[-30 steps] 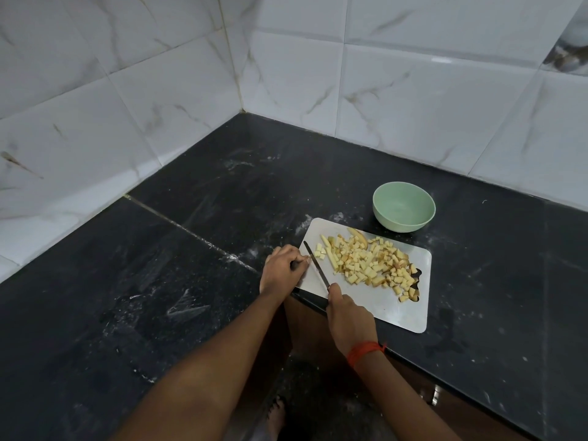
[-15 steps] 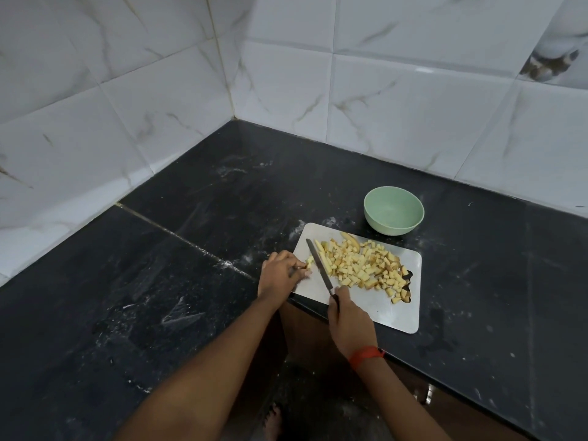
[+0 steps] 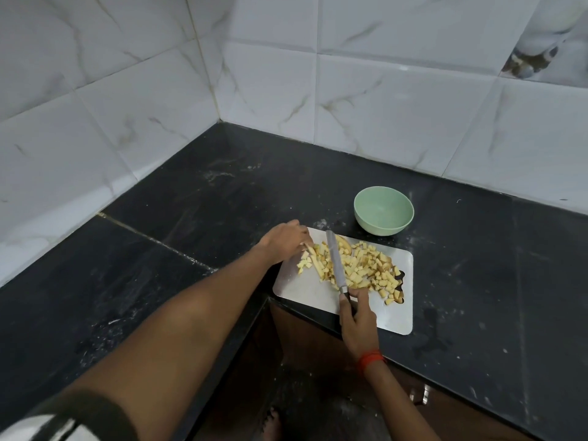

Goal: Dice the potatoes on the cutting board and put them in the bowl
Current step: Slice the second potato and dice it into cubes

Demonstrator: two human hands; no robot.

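Head view: pale yellow diced potato pieces (image 3: 362, 270) lie heaped across the middle and far part of the white rectangular plastic cutting board (image 3: 393, 316); none is in the bowl.
Uncut remainder: a few longer pale potato strips (image 3: 313, 265) lie at the heap's left edge, touching it.
Knife: a grey-bladed kitchen knife (image 3: 333, 261) lies over the heap with its tip toward the board's far edge, between the strips and the bulk of the dice.
Right hand: the right hand (image 3: 358, 316) has its fingers wrapped round the dark handle at the board's near side; an orange wristband (image 3: 370, 359) sits on that wrist.
Left hand: the left hand (image 3: 283, 241) is back-up, fingers bent down onto the far end of the strips; whether they pinch or only press is hidden.
Bowl: the pale green round bowl (image 3: 383, 226) stands upright on the black stone counter (image 3: 191, 233), just beyond the board's far edge, and looks empty.
Step in hand: dicing, judged nearly done, with only the strips left long.
Next move calls for: steadying the strips, keeping the fingertips tucked away from the blade, and cutting across them; after that, transfer to the bowl, which is not yet begun.
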